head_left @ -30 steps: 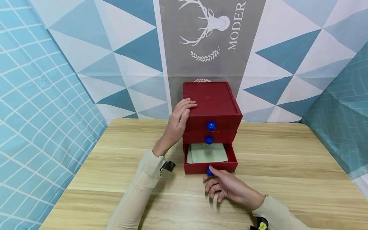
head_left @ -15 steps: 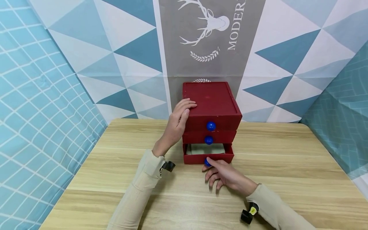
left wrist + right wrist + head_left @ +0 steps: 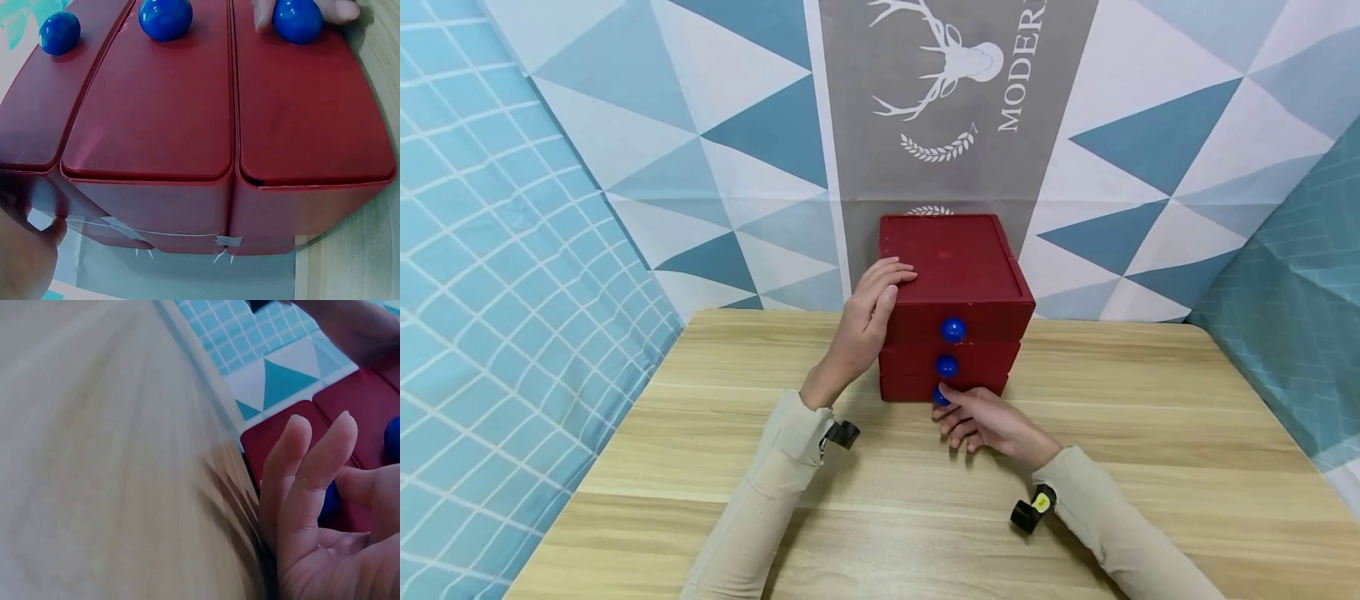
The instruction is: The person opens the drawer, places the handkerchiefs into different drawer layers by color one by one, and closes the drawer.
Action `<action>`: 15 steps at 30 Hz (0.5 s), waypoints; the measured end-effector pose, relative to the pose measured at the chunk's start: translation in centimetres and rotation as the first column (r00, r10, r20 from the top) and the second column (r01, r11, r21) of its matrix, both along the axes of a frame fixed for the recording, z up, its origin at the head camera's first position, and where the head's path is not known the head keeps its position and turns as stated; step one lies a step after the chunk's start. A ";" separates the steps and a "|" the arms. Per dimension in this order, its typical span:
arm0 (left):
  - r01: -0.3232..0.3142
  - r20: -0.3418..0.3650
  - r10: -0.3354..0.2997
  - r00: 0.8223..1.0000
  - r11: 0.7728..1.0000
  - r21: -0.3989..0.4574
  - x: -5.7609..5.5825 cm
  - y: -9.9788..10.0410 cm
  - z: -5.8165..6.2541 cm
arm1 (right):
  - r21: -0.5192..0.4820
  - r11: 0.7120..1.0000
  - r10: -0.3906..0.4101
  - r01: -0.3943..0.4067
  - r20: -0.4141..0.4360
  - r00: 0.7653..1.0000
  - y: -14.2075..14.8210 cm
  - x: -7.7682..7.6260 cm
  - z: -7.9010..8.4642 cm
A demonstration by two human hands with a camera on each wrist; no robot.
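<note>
A red three-drawer cabinet (image 3: 955,254) stands on the table, and all its drawers are flush with the front. My left hand (image 3: 867,312) rests on its upper left edge, fingers lying across the top and thumb near the front corner. Thumb and index finger of my right hand (image 3: 988,421) pinch the round blue knob (image 3: 298,20) of the bottom drawer (image 3: 312,106); the other fingers are spread loosely below. The middle knob (image 3: 947,365) and top knob (image 3: 953,329) are untouched. What lies inside the drawers is hidden.
The wooden table (image 3: 715,367) reaches around the cabinet on both sides and in front. Behind it hangs a patterned backdrop (image 3: 760,150) with a deer head, and blue tiled-pattern cloth (image 3: 497,292) runs along the left side.
My right hand has pushed the bottom drawer inward by its knob, from partly out to flush. The pale green folded cloth or paper inside is now covered. My left hand stays put.
</note>
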State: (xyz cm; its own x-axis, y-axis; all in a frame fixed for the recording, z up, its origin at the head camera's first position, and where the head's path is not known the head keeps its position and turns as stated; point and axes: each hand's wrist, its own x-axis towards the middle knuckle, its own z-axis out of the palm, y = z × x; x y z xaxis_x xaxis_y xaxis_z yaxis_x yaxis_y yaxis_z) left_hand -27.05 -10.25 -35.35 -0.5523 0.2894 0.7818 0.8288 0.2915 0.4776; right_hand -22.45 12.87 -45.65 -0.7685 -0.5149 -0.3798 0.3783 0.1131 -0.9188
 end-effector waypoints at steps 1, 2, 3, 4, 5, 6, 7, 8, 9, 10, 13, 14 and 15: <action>0.004 0.001 -0.004 1.000 1.000 0.000 0.0 0.1 0.0 | 0.000 1.000 0.003 -0.003 0.000 1.000 0.1 -0.1 0.0; 0.005 0.000 -0.005 1.000 1.000 0.001 0.0 0.2 0.1 | 0.000 1.000 0.005 -0.005 0.002 1.000 0.2 -0.1 0.0; 0.006 0.000 -0.006 1.000 1.000 0.002 0.0 0.3 0.1 | 0.002 1.000 0.009 -0.009 0.002 1.000 0.3 -0.2 0.0; 0.006 -0.001 -0.006 1.000 1.000 0.004 0.0 0.3 0.2 | 0.005 1.000 0.015 -0.015 -0.001 1.000 0.3 -0.2 0.0; 0.006 -0.001 -0.006 1.000 1.000 0.007 0.0 0.3 0.2 | 0.010 1.000 0.024 -0.024 -0.008 1.000 0.3 -0.2 0.0; 0.006 -0.001 -0.006 1.000 1.000 0.010 0.0 0.4 0.3 | 0.016 0.999 0.033 -0.033 -0.016 0.999 0.3 -0.3 0.0; 0.004 -0.001 -0.004 1.000 1.000 0.010 0.0 0.4 0.3 | 0.021 0.999 0.037 -0.037 -0.017 0.999 0.4 -0.3 -0.1; 0.002 0.000 -0.002 1.000 1.000 0.010 -0.1 0.4 0.2 | 0.027 0.999 0.040 -0.039 -0.018 0.999 0.4 -0.3 -0.1; 0.002 0.002 -0.002 1.000 1.000 0.010 -0.1 0.4 0.2 | 0.033 0.999 0.044 -0.044 -0.023 0.999 0.4 -0.3 -0.2; 0.001 0.004 -0.001 1.000 1.000 0.012 -0.1 0.4 0.2 | 0.037 0.998 0.047 -0.046 -0.027 0.999 0.4 -0.3 -0.2; -0.004 0.010 0.004 1.000 1.000 0.018 -0.1 0.4 0.0 | 0.038 0.998 0.047 -0.046 -0.032 0.998 0.5 -0.3 -0.3; -0.007 0.014 0.006 1.000 1.000 0.020 -0.1 0.5 0.0 | 0.037 0.998 0.047 -0.046 -0.034 0.998 0.5 -0.2 -0.3; -0.009 0.017 0.008 1.000 1.000 0.022 0.0 0.5 -0.1 | 0.034 0.998 0.047 -0.045 -0.035 0.998 0.6 -0.2 -0.3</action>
State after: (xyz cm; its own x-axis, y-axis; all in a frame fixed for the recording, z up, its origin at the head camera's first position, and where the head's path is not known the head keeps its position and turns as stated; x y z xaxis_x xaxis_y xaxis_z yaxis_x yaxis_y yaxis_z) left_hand -27.07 -9.79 -35.46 -0.5675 0.2677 0.7786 0.8183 0.2878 0.4975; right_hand -22.66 13.42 -45.99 -0.7578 -0.5377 -0.3697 0.3386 0.1603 -0.9272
